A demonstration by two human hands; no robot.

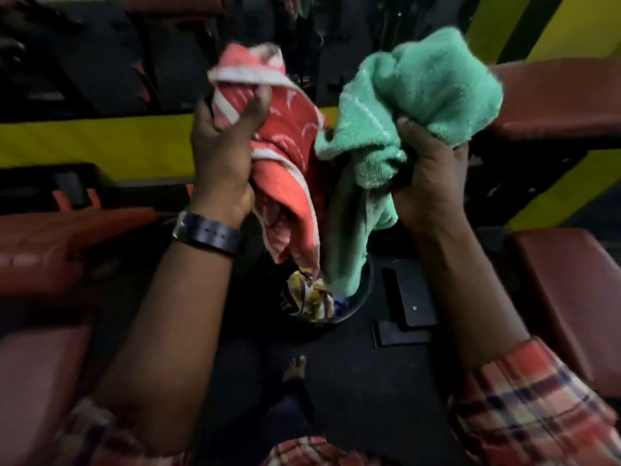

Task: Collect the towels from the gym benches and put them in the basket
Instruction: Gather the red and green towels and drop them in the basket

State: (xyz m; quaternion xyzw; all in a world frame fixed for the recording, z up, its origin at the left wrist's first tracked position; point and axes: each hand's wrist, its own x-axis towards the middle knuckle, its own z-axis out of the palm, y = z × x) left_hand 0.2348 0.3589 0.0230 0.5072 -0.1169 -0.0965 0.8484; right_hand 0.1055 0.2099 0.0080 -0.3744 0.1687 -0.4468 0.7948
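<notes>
We held both forearms raised before us, wrists bent inward. Our left hand point(220, 153), a watch point(208, 234) strapped at its wrist, was fisted; our right hand point(431, 176) was likewise clenched, plaid sleeves point(524, 405) pushed back.

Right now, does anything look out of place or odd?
Nothing stands out. The left hand grips a red towel, the right hand a green towel, both hanging over the dark basket that holds a patterned cloth.

The hanging towels hide most of the dark basket point(364, 290); the frame's right edge cuts off the red counter point(578, 317).
</notes>
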